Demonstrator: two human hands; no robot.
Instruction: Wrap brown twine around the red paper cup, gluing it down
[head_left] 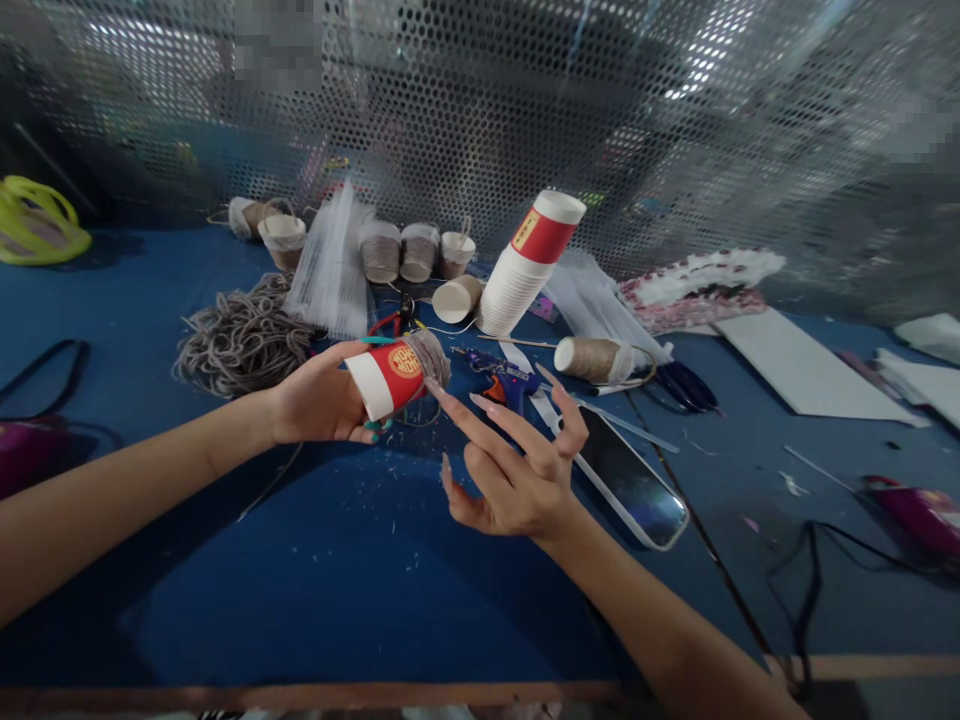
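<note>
A red and white paper cup (386, 378) lies on its side in my left hand (322, 395), whose fingers wrap round it from behind and below. Grey cord (429, 362) is wound in rows over the cup's right end. My right hand (517, 460) is just right of it, fingers spread, the index fingertip close to the wound cord; whether it touches I cannot tell. A loose heap of grey cord (244, 335) lies behind my left wrist. Beyond my right fingers is a blue glue gun (510, 380).
A leaning stack of paper cups (517, 285) stands behind the glue gun. Several cord-wrapped cups (381, 252) line the back by a perforated metal screen (450, 110). A phone (634, 475) lies right of my right hand, with white board (817, 365) further right.
</note>
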